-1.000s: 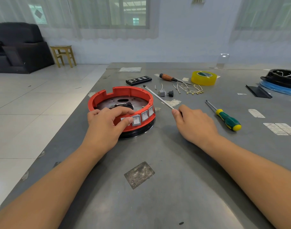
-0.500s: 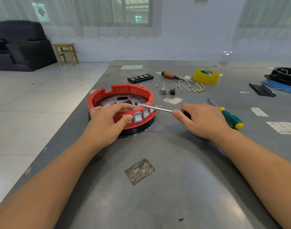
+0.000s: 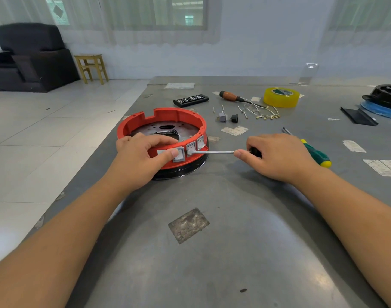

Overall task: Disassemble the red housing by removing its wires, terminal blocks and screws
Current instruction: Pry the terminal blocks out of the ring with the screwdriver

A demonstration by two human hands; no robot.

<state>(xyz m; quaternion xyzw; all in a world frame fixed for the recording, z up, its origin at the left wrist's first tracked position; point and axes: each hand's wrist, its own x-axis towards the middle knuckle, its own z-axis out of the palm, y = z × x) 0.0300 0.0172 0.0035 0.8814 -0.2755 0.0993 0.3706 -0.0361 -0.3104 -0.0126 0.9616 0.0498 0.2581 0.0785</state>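
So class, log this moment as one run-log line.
left hand: grips red housing | right hand: holds screwdriver | tip: at rocker switch

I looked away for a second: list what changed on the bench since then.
The right hand swung the screwdriver it holds from pointing away across the table round to the red housing; its tip now sits at the grey switches on the outer wall. The left hand kept gripping the rim. Loose parts stayed put.

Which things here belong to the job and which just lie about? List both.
In use: red housing, its grey switches, flat screwdriver, left hand, right hand.
Lying about: green screwdriver, wooden-handled screwdriver, yellow tape roll, bit case, loose wires.
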